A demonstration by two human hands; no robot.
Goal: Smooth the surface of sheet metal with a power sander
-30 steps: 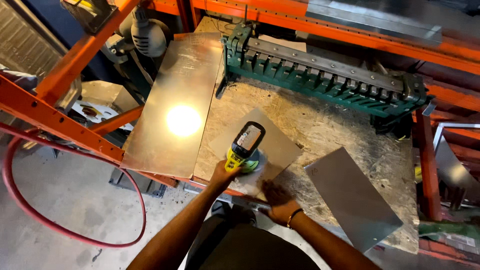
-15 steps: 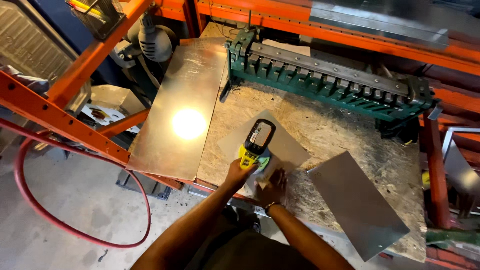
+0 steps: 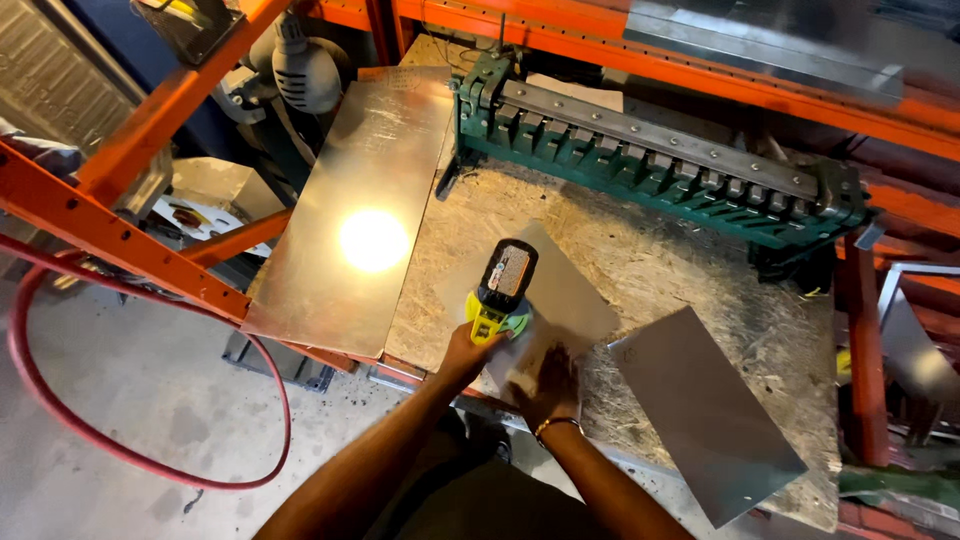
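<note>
Nearest the camera, the left hand (image 3: 468,347) has its fingers closed around the handle of a yellow-green cordless power tool (image 3: 503,287), whose dark battery end faces up. The tool stands over a small grey metal sheet (image 3: 565,300) that lies flat near the front edge of the chipboard counter (image 3: 690,270). Just beside it, the right hand (image 3: 548,385), with a thin bracelet (image 3: 556,426) on the wrist, presses down flat on the near part of that same sheet, fingers spread and gripping nothing. To the right, a second flat metal sheet (image 3: 705,415) lies at an angle, its corner overhanging the counter's front edge. To the left, a long shiny metal panel (image 3: 355,210) carries a bright glare spot. Farther back, a green metal bending machine (image 3: 650,170) spans the counter beneath orange shelf beams (image 3: 600,45). A red hose (image 3: 60,410) loops over the concrete floor at left.
</note>
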